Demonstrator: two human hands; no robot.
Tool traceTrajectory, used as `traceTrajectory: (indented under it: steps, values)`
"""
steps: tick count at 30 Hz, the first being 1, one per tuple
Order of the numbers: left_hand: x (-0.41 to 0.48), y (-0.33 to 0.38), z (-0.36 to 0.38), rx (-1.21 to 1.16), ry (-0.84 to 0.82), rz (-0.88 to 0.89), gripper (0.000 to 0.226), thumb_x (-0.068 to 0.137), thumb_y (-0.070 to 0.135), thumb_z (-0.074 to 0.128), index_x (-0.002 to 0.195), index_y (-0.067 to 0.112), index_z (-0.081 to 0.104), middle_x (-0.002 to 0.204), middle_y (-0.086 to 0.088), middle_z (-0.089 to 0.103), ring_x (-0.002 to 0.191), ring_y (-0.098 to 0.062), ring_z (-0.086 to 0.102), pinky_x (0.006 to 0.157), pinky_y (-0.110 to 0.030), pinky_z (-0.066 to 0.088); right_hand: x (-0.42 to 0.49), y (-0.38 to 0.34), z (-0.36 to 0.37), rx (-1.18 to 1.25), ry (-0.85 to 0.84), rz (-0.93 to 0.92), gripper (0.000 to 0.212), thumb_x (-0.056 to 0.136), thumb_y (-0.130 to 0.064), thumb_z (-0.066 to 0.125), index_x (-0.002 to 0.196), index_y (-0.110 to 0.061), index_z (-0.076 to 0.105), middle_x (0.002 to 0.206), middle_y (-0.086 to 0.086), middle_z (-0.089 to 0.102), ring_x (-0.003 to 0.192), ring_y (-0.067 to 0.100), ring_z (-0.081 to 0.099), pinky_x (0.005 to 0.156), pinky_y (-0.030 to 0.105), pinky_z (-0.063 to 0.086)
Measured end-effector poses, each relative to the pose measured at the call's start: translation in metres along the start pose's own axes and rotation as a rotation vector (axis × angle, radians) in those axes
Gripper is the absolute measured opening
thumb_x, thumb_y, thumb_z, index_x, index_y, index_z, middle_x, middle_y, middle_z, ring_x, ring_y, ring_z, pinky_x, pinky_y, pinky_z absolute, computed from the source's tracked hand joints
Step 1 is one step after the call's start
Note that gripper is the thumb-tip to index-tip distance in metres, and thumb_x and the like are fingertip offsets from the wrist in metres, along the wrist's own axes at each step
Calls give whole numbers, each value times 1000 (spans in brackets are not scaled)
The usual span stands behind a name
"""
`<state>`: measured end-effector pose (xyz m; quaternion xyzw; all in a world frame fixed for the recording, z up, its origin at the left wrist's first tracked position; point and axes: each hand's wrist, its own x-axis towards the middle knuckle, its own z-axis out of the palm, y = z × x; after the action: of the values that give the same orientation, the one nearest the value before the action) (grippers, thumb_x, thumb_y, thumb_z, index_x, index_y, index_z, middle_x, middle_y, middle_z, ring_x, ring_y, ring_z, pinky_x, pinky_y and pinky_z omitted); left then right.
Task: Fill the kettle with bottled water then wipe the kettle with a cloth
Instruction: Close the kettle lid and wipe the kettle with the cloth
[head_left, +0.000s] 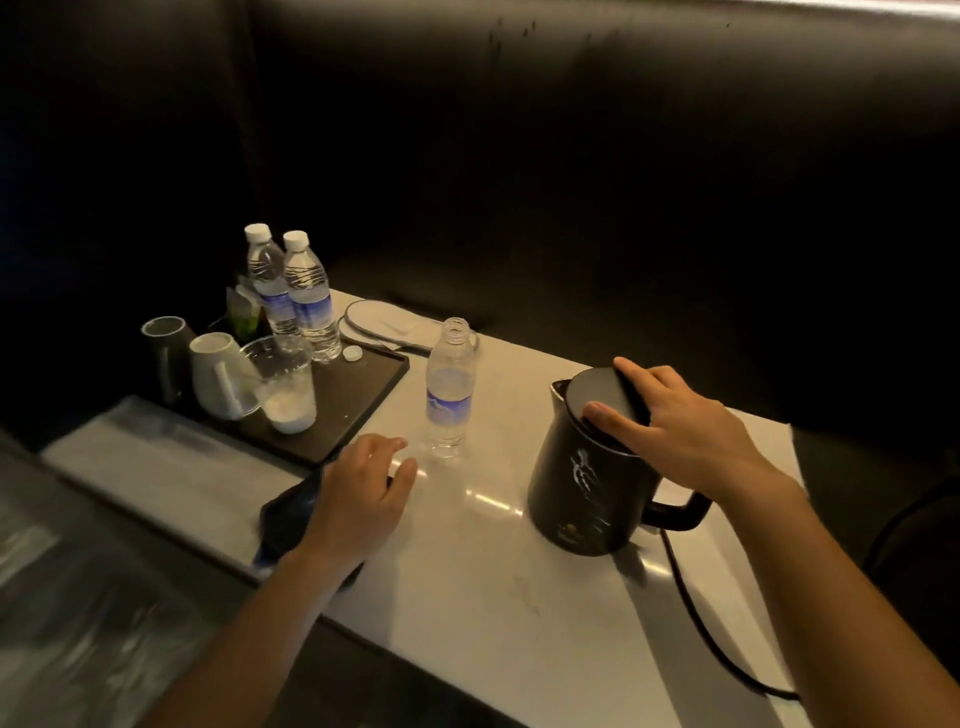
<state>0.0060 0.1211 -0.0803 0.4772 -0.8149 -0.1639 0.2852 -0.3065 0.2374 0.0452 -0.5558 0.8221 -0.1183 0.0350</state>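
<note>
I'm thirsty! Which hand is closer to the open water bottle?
Left. The left hand sits just front-left of the open water bottle; the right hand grips the kettle lid, farther off.

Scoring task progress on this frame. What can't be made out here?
- Head view: water level in the kettle. The body is opaque, and the lid and right hand cover the opening.
- Head view: what the dark item is. The left hand lies over it, and it is blurred.
- Head view: where the cord ends. The right forearm hides it.
- Head view: label text on the open bottle. Too small.
</note>
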Motion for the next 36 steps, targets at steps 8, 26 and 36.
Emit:
traceTrajectory:
  steps: [8, 26, 36]
  values:
    - [-22, -57, -6, 434, -323, -78, 58, 95, 59, 24, 150, 40, 27, 161, 5, 30, 151, -22, 16, 117, -53, 22, -1, -1, 1, 53, -38, 57, 94, 77, -85, 31, 156, -37, 12, 143, 4, 45, 115, 27, 54, 73, 33, 43]
    - [-55, 7, 20, -345, 72, -233, 26, 99, 14, 53, 118, 23, 67, 115, 9, 70, 109, -8, 64, 101, -40, 51, -8, -3, 10, 139, 25, 125, 91, 81, -82, 31, 156, -35, 13, 138, 3, 48, 106, 19, 49, 74, 33, 44]
    - [-35, 204, 52, -1087, 79, -172, 40, 101, 47, 36, 139, 60, 34, 151, 20, 40, 141, -5, 37, 110, -43, 44, -20, -21, 17, 112, 97, 284, 81, 90, -73, 26, 156, -31, 10, 140, 10, 45, 117, 31, 54, 82, 41, 46]
